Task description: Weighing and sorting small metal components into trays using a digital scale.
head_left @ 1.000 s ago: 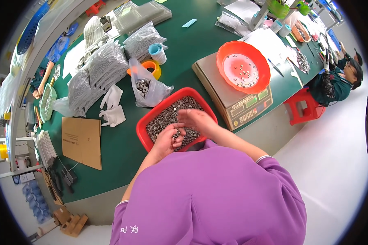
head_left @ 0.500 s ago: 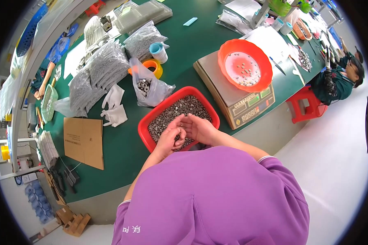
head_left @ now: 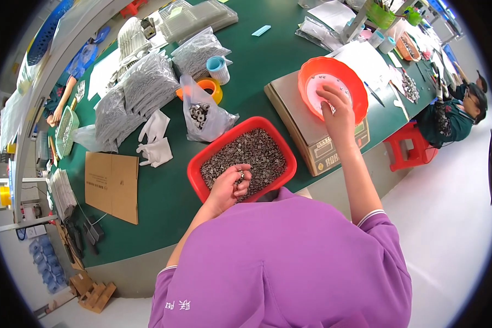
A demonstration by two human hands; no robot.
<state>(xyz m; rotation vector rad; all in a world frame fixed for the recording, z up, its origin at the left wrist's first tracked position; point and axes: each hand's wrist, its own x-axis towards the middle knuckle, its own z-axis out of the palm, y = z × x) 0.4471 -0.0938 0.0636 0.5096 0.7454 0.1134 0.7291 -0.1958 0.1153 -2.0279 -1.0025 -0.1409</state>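
Note:
A red plastic tub (head_left: 193, 174) filled with small metal nuts (head_left: 257, 147) sits right in front of me. Over its near side, my left hand (head_left: 227, 186) is curled around a few of those nuts, some showing between the fingers. My right hand (head_left: 339, 117) reaches into an orange-red scalloped bowl (head_left: 357, 82), fingers bent and apart, with no piece visible in them. Several nuts lie on the bowl's pale bottom, partly covered by that hand. The bowl rests on the pan of a digital weighing scale (head_left: 284, 94).
Left of the tub are a clear bag of metal parts (head_left: 202, 123), white gloves (head_left: 155, 143), orange tape (head_left: 213, 90), stacked plastic packs (head_left: 147, 82) and cardboard (head_left: 112, 186). A person (head_left: 459, 112) sits at the far right near a red stool (head_left: 411, 145).
My right hand has left my left hand above the tub and moved right and away, into the bowl on the scale. The left hand stays over the tub.

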